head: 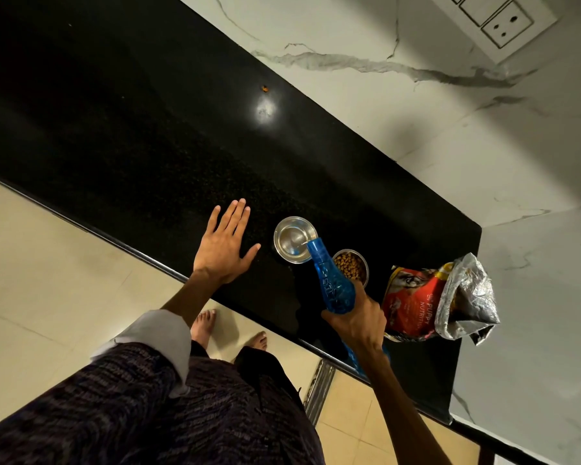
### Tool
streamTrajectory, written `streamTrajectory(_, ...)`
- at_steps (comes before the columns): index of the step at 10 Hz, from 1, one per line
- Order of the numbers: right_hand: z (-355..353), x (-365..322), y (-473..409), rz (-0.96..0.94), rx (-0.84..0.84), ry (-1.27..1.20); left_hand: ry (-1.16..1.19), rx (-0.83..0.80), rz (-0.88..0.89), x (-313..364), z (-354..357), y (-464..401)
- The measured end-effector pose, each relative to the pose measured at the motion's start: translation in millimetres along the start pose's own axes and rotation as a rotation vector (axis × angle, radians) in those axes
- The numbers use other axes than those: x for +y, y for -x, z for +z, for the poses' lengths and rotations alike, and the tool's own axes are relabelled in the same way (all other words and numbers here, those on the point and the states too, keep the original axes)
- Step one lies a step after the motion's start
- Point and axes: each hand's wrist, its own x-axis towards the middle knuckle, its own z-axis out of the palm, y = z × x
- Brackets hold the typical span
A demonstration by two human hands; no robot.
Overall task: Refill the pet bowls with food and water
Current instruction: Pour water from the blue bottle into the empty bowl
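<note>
Black counter (131, 129) lies open left of the 2 bowls (294, 239).

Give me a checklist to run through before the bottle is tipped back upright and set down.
1. Blue bottle gripped by the right hand: ok.
2. Bottle mouth over the steel water bowl, stream landing inside: ok.
3. Water level high enough: cannot tell.
4. Food bowl holds kibble: ok.
5. Left hand flat on the black counter, apart from the bowls: ok.
6. Puppy food bag closed: not ok, its top gapes open.
</note>
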Motion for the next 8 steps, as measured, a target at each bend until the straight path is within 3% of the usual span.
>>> streamTrajectory(8,-3.9,-1.0,0.7,0.014,0.000,0.018,-0.005,0.007,0.002,0.1,0.0,0.2)
